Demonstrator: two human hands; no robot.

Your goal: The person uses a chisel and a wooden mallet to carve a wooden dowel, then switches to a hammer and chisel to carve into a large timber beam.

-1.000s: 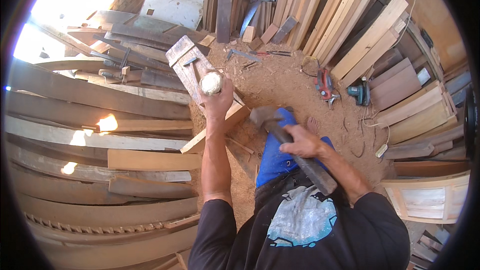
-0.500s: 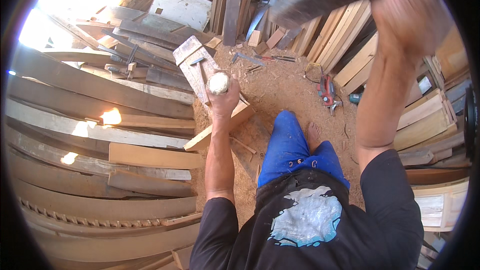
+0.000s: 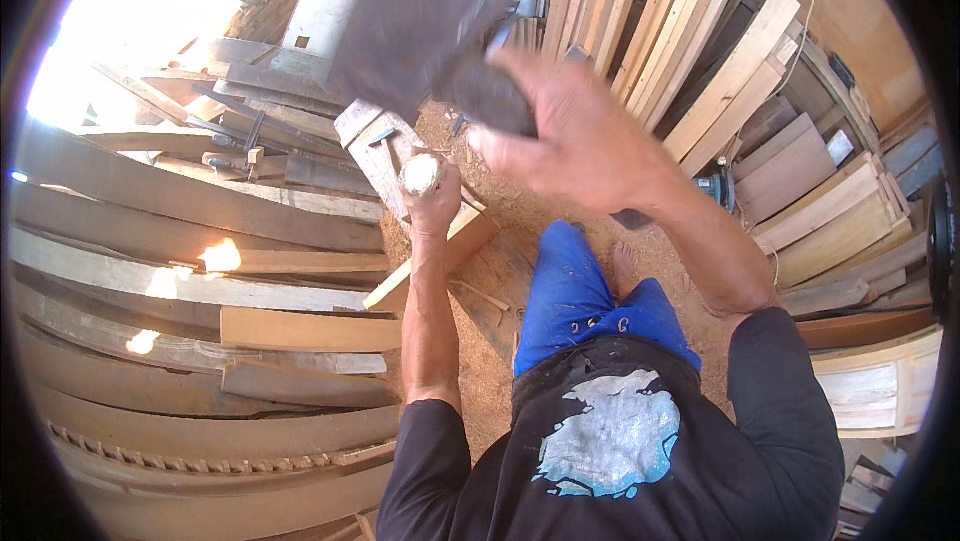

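Observation:
My left hand (image 3: 437, 205) is wrapped round an upright thick handle, whose pale, round, battered end (image 3: 422, 175) faces up. Its lower part is hidden beneath the hand. Just below and beside the fist lies a light wooden piece (image 3: 452, 243). A weathered board (image 3: 352, 123) reaches away from it, with a small hammer (image 3: 386, 144) lying on top. My right hand (image 3: 560, 131), blurred, is closed on a dark, blocky mallet (image 3: 425, 26). The mallet's smeared head hangs above and beyond the left hand, apart from the handle end in this view.
Long planks (image 3: 200, 251) are stacked along the left side, some in bright sun patches. Upright timber (image 3: 660, 26) and shorter boards (image 3: 790, 171) line the right. A teal power tool (image 3: 716, 187) sits by them. Sawdust and chips cover the floor (image 3: 480, 331).
My right hand has swung the mallet down and leftward from the upper right, toward the left hand. My left hand keeps its grip in nearly the same place.

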